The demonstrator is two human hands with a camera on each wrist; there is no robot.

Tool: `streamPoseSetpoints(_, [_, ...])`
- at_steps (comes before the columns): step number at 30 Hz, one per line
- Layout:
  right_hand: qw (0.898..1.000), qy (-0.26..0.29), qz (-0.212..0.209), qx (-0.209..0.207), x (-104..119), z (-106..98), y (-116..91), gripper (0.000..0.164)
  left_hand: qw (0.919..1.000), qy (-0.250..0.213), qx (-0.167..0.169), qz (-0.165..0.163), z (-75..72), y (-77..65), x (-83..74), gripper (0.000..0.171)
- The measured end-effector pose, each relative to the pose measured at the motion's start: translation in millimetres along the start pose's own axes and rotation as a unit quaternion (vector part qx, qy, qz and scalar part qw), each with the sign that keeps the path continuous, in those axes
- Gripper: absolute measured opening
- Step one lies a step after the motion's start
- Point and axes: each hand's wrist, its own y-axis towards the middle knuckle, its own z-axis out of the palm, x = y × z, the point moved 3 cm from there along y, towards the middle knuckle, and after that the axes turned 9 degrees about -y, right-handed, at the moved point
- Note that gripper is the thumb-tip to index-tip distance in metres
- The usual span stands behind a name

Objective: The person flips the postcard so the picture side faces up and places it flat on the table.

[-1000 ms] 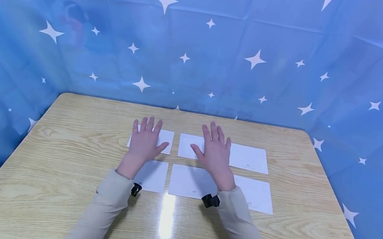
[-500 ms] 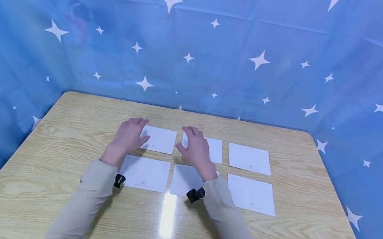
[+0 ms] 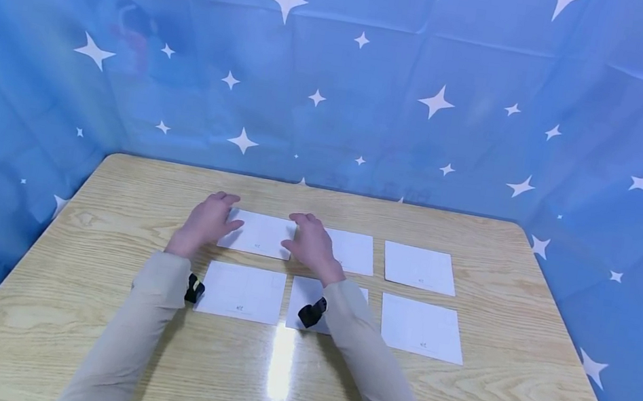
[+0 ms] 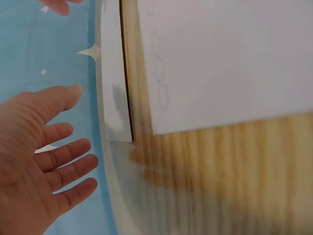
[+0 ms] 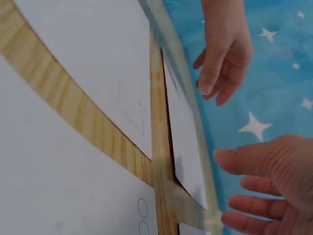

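Note:
White postcards with faint print lie flat on the wooden table in two rows of three. At the left end of the far row is one postcard [image 3: 258, 233], with my left hand [image 3: 204, 222] by its left edge and my right hand [image 3: 310, 243] by its right edge. In the left wrist view my left hand [image 4: 49, 156] has its fingers spread loosely, apart from the cards. The right wrist view shows my right hand [image 5: 274, 181] with thumb and fingers extended, facing the left hand. Neither hand visibly grips anything. My right hand partly covers the far middle postcard [image 3: 354, 252].
Nearer me lie the left postcard [image 3: 241, 292], the middle postcard [image 3: 298, 296], partly behind my right wrist, and the right postcard [image 3: 422, 328]. Another postcard [image 3: 420, 267] ends the far row. Behind the table [image 3: 516, 392] hangs a blue star-patterned curtain [image 3: 336, 93].
Both hands have moved left from above the far row, the right hand now beside the far left postcard. Their fingers have gone from spread flat to slightly bent. The cards keep their layout.

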Motion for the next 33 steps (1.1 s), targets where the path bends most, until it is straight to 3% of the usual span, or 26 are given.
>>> streamPoseSetpoints(7, [0.998,-0.025,0.027,0.047,3.0,6.1,13.4,0.062,0.9977,-0.034,0.043,-0.041,4.1,10.6,12.2,0.060])
streamPoseSetpoints(13, [0.994,-0.068,0.037,0.081,2.9,9.4,23.5,0.065,0.9950,-0.040,0.068,-0.062,5.5,16.6,18.4,0.044])
streamPoseSetpoints(17, [0.992,-0.085,0.035,0.089,2.2,9.1,28.3,0.064,0.9931,-0.045,0.077,-0.076,3.8,19.2,17.6,0.051])
streamPoseSetpoints(26, [0.985,-0.112,0.040,0.128,2.2,5.7,36.5,0.060,0.9892,-0.047,0.096,-0.101,0.2,22.9,13.8,0.047])
streamPoseSetpoints(33, [0.979,-0.123,0.047,0.154,3.0,2.4,43.3,0.065,0.9814,-0.092,0.107,-0.130,1.3,24.0,13.9,0.052])
